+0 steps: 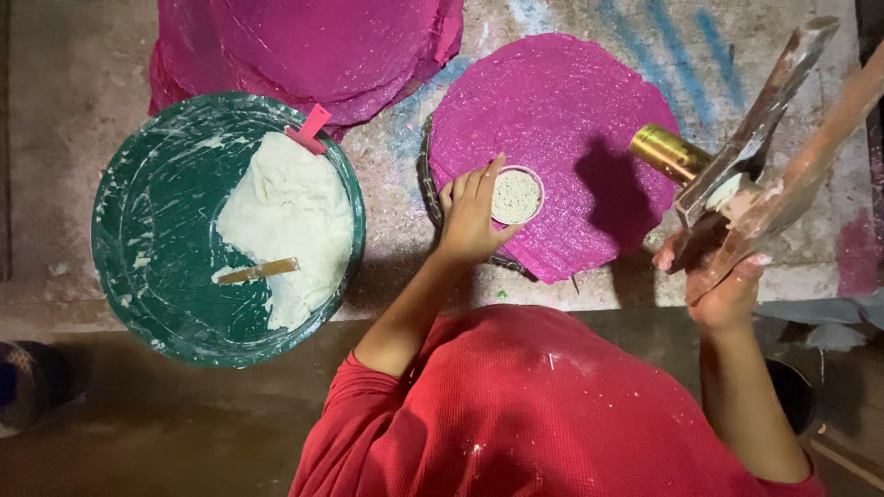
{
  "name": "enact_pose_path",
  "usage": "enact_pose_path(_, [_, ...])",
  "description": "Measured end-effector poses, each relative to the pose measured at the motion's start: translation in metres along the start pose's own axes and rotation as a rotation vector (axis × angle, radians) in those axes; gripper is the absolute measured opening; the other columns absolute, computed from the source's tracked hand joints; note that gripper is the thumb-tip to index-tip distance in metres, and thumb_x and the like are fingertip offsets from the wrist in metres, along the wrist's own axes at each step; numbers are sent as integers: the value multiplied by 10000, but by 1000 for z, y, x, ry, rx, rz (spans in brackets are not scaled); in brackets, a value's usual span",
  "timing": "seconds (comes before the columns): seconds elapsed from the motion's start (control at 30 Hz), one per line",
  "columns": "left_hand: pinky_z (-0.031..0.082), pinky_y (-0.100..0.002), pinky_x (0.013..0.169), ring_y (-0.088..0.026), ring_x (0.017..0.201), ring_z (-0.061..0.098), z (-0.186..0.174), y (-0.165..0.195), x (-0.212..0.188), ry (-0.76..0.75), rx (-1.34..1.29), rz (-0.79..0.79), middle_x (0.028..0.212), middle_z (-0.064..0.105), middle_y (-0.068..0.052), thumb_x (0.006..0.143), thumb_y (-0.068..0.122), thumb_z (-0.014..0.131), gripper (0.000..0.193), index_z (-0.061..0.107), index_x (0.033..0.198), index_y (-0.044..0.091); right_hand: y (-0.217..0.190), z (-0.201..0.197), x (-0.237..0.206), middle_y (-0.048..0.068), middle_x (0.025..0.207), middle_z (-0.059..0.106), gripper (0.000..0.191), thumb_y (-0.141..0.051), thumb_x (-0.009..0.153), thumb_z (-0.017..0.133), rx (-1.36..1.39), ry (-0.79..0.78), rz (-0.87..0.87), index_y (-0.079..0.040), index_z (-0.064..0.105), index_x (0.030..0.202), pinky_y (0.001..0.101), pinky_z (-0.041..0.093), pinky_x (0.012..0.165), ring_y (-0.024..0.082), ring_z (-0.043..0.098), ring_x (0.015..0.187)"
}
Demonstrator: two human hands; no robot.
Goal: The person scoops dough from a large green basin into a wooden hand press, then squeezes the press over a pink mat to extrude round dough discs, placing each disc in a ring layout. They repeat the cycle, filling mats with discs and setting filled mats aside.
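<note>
Large round green plastic basin [147, 230], rim and inner wall smeared with white streaks: holds a thick mass of white dough-like paste [285, 221] heaped against its right side, a flat wooden stick [260, 271] lying on the paste's lower left edge, and a small pink scraper [309, 129] stuck upright into the paste near the top rim. Basin stands at the left of the dusty, paint-marked bench [64, 110]. Small round white cup [516, 195]: filled to the brim with fine pale grains, resting on the round magenta glittered disc [562, 120] at the centre of the bench. Disc lies on a dark round tray whose edge [425, 184] shows along its left side. Left hand [470, 216]: fingers extended and loosely curled, fingertips touching the left rim of the cup, not closed around it. Right hand [723, 276]: raised at the right of the disc, closed on a tool with a brass-coloured cylinder [665, 152] and long clear angular arms [773, 120] crusted with white residue. Stack of further magenta glittered discs [313, 46]: piled at the top of the bench, just behind the basin, apart from the central disc. The person wears a red knit top [525, 414] flecked with white.
</note>
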State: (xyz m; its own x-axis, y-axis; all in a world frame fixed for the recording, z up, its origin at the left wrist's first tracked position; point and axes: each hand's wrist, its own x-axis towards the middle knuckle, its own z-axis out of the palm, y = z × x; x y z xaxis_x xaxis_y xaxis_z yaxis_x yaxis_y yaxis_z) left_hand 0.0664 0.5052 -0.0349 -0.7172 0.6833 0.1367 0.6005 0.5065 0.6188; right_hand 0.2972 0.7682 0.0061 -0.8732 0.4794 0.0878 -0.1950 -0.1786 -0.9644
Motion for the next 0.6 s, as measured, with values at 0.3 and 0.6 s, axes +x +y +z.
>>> enact_pose_path(0.3, [101,-600,1222,-341,1415,344,-27,-17,24,-3,-61,-222,1499,421,-208,687,477,921,1284,114,1628,146,-1,-13,-5,123,938,583,937,-895,897,521,51,-12,15,-50,472,1297,418,485,791,248,579,846])
enact_pose_path(0.6, [30,-676,1215,-384,1524,185,-18,-4,37,-87,189,140,1669,255,-93,924,247,699,478,648,1391,334,1,-7,-14,123,1006,574,912,-863,924,525,68,-13,-11,-50,465,1331,430,480,777,259,577,856])
